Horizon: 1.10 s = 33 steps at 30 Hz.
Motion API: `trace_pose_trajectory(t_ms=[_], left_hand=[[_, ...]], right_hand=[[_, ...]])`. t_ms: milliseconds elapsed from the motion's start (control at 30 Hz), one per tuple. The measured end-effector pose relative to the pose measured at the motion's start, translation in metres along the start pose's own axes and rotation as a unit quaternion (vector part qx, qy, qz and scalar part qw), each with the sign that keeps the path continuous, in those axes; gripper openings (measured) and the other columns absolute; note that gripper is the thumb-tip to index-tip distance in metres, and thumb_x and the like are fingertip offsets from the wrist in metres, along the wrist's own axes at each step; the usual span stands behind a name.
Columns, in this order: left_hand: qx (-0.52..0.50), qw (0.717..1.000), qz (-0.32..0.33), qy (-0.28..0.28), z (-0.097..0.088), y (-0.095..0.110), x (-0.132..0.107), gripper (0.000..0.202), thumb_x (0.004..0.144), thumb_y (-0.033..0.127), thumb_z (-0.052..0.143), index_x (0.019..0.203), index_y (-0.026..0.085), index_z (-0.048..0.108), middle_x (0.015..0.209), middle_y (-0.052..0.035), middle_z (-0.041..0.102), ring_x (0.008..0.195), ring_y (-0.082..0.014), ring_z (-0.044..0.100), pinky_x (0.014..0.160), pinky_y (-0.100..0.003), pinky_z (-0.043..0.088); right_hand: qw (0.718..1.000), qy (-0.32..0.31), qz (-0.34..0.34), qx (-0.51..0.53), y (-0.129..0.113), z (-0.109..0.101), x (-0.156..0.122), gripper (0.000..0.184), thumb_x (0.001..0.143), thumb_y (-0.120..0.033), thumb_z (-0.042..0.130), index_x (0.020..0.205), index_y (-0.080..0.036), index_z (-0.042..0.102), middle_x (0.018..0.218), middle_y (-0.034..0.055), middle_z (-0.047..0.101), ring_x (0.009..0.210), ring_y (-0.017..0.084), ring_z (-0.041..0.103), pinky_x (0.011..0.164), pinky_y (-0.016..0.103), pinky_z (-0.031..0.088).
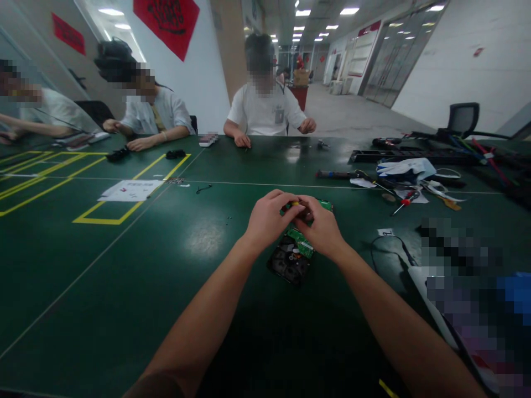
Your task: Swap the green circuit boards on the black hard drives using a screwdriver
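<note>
My left hand (271,218) and my right hand (319,224) meet above the green table (199,293), fingertips pinched together. Between them is a small part with a bit of yellow (295,203); the fingers hide most of it, so I cannot make out its kind. Just below lies a black hard drive (289,265), its dark round recesses facing up. A green circuit board (301,242) rests over its far end, partly covered by my right hand. Another green board (326,205) peeks out beyond my right fingers.
A red-handled screwdriver (406,203) lies at right near a white-and-blue bag (406,169) and loose cables. Farther right is a laptop-like edge (433,309). White paper (133,190) lies on yellow tape at left. Several people sit across the table, one person (265,110) straight ahead.
</note>
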<state>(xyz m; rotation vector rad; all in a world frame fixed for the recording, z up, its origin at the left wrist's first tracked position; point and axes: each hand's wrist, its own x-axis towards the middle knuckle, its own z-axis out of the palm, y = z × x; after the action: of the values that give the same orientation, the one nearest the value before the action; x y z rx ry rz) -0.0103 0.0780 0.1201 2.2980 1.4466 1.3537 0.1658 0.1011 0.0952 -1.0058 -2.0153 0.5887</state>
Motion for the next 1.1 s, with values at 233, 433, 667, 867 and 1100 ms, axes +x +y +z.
trace_pose_trajectory(t_ms=[233,433,667,867,1100], left_hand=[[0.008,1.0,-0.005,0.006,-0.008,-0.016,0.005,0.014,0.094,0.032,0.071,0.102,0.022,0.076,0.098,-0.0027,0.07,0.082,-0.0142,0.065,0.076,-0.029,0.054],[-0.012,1.0,0.006,-0.009,-0.014,-0.02,0.009,0.014,0.093,0.031,0.071,0.104,0.022,0.075,0.095,-0.0026,0.07,0.08,-0.0141,0.065,0.078,-0.031,0.054],[-0.142,0.989,-0.032,-0.027,-0.005,-0.028,0.01,0.014,0.09,0.029,0.074,0.101,0.02,0.073,0.094,-0.0023,0.071,0.078,-0.0128,0.063,0.074,-0.028,0.052],[-0.342,0.924,-0.154,-0.075,0.005,-0.039,0.011,0.023,0.087,0.037,0.074,0.103,0.02,0.077,0.094,-0.004,0.073,0.068,-0.0106,0.056,0.056,-0.023,0.04],[-0.505,0.823,-0.228,-0.128,0.005,-0.031,0.009,0.023,0.083,0.033,0.077,0.103,0.021,0.079,0.11,-0.0064,0.072,0.09,-0.0152,0.063,0.067,-0.024,0.05]], right_hand=[[0.983,-0.066,0.079,-0.15,0.04,0.004,-0.027,0.032,0.093,-0.032,0.064,0.122,-0.018,0.065,0.114,0.0131,0.068,0.093,0.025,0.067,0.086,0.042,0.053],[0.968,-0.025,0.125,-0.214,0.058,0.016,-0.076,0.037,0.098,-0.047,0.058,0.122,-0.019,0.067,0.112,0.0147,0.065,0.102,0.03,0.065,0.091,0.045,0.052],[0.974,-0.036,0.125,-0.185,0.058,0.014,-0.085,0.038,0.099,-0.05,0.056,0.12,-0.021,0.068,0.117,0.0118,0.066,0.089,0.023,0.066,0.081,0.039,0.052],[0.979,-0.028,0.123,-0.162,0.063,0.016,-0.085,0.038,0.096,-0.049,0.061,0.119,-0.02,0.068,0.115,0.0105,0.068,0.083,0.021,0.064,0.074,0.035,0.05],[0.982,-0.01,0.115,-0.146,0.069,0.018,-0.086,0.038,0.095,-0.05,0.062,0.119,-0.021,0.067,0.113,0.0095,0.069,0.079,0.02,0.064,0.067,0.033,0.048]])
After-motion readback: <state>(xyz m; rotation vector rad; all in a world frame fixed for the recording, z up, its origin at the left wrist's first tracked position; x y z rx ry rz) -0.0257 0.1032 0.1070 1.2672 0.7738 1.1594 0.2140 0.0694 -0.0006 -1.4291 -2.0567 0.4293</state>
